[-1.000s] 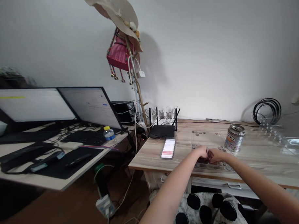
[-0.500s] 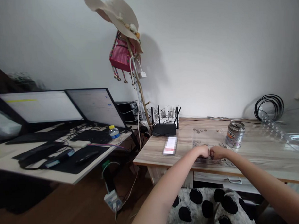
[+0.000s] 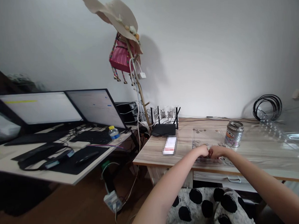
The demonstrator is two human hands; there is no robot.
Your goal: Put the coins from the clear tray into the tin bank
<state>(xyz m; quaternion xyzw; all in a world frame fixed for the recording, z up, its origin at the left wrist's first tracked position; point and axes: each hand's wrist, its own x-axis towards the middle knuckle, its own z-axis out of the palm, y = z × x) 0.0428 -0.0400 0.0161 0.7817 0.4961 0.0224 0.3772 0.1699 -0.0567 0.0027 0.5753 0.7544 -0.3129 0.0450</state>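
My left hand (image 3: 203, 150) and my right hand (image 3: 216, 152) meet low over the wooden desk, their closed fingers close together or touching. What the fingers hold, if anything, is too small and hidden to make out. Around them lies a clear, flat plastic tray or sheet (image 3: 209, 136) with several coins (image 3: 201, 130) scattered on it. Some coins lie partly hidden beneath or behind my hands. A silver tin can (image 3: 234, 135) with a printed label and a slot in its lid stands upright just right of my right hand.
A phone (image 3: 169, 146) lies left of the tray, before a black router (image 3: 164, 129) with antennas. Coiled black cable (image 3: 267, 108) leans on the wall at right. Two monitors (image 3: 90, 107) and a bottle (image 3: 113, 133) stand on the left desk. Cables hang between the desks.
My hands stay together over the tray, with only a slight shift of the fingers. The whole view has moved very slightly; the coins and tin can stand as before.
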